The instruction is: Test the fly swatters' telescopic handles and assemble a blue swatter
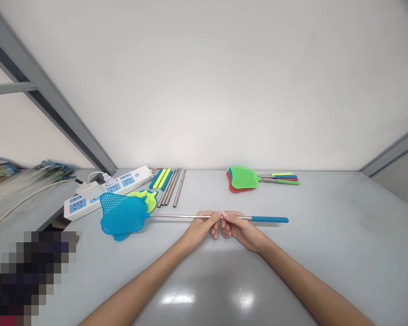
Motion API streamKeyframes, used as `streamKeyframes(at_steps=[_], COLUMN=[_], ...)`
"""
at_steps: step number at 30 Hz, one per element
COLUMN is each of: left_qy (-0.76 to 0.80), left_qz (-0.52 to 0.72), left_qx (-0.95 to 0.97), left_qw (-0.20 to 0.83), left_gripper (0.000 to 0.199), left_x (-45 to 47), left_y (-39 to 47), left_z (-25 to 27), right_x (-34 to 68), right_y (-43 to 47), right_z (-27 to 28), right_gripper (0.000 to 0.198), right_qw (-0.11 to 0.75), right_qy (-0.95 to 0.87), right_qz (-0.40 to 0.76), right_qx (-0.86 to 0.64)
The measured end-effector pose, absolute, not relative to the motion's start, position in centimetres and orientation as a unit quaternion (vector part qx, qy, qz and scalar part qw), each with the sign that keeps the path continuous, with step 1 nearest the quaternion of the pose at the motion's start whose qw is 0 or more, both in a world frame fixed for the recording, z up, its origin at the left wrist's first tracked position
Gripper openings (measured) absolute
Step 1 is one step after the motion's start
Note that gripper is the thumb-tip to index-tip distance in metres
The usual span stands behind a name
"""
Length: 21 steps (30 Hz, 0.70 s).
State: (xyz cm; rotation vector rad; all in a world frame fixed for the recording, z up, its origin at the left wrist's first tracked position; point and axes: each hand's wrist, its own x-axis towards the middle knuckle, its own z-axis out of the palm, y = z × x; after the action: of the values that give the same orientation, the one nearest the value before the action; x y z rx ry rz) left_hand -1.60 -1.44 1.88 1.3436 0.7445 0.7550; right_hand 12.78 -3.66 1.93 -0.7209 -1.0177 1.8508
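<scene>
Together, left hand (206, 225) and right hand (240, 227) grip a blue swatter (124, 213)

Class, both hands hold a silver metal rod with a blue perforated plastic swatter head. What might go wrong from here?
The blue swatter head appears close to the long white blue-socketed plastic power strip, so swinging it might knock the strip. The bare round silver metal tubes, lying side by side, could roll if bumped.

Had a white wall (204, 99) across the upper frame, a slanting grey beam (44, 74) at upper left and a similar bar (394, 151) at right. Below, had a grey table (353, 235), with bright light reflections (177, 299) at bottom centre.
</scene>
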Motion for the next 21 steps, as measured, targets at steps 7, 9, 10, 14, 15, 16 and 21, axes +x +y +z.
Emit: streamKeyframes(at_steps=[7, 9, 10, 14, 15, 16, 21], left_qy=[0.337, 0.333, 0.328, 0.316, 0.314, 0.313, 0.299], left_qz=[0.317, 0.317, 0.319, 0.322, 0.321, 0.321, 0.324], left_qx=[0.592, 0.587, 0.582, 0.556, 0.553, 0.550, 0.535], left_qw=[0.659, 0.666, 0.672, 0.698, 0.702, 0.705, 0.721], left_gripper=[0.043, 0.044, 0.044, 0.042, 0.041, 0.040, 0.036], left_x=[-1.41, -1.35, -1.34, -1.40, -1.44, -1.47, -1.46], left_y=[-1.51, -1.49, -1.49, -1.41, -1.38, -1.34, -1.28], left_z=[1.90, 1.83, 1.78, 1.45, 1.37, 1.29, 1.26], right_x=[12.63, 12.55, 12.52, 12.47, 12.47, 12.46, 12.42], right_y=[-3.65, -3.67, -3.68, -3.71, -3.72, -3.74, -3.75], right_z=[1.97, 2.01, 2.01, 1.99, 2.00, 2.03, 2.25], right_gripper=[0.035, 0.036, 0.035, 0.032, 0.031, 0.030, 0.031], right_qw=[0.438, 0.439, 0.441, 0.447, 0.446, 0.443, 0.423], right_qy=[-0.412, -0.416, -0.417, -0.426, -0.431, -0.436, -0.449], right_qz=[0.747, 0.746, 0.744, 0.730, 0.727, 0.725, 0.727], right_qx=[-0.283, -0.278, -0.279, -0.293, -0.296, -0.297, -0.303])
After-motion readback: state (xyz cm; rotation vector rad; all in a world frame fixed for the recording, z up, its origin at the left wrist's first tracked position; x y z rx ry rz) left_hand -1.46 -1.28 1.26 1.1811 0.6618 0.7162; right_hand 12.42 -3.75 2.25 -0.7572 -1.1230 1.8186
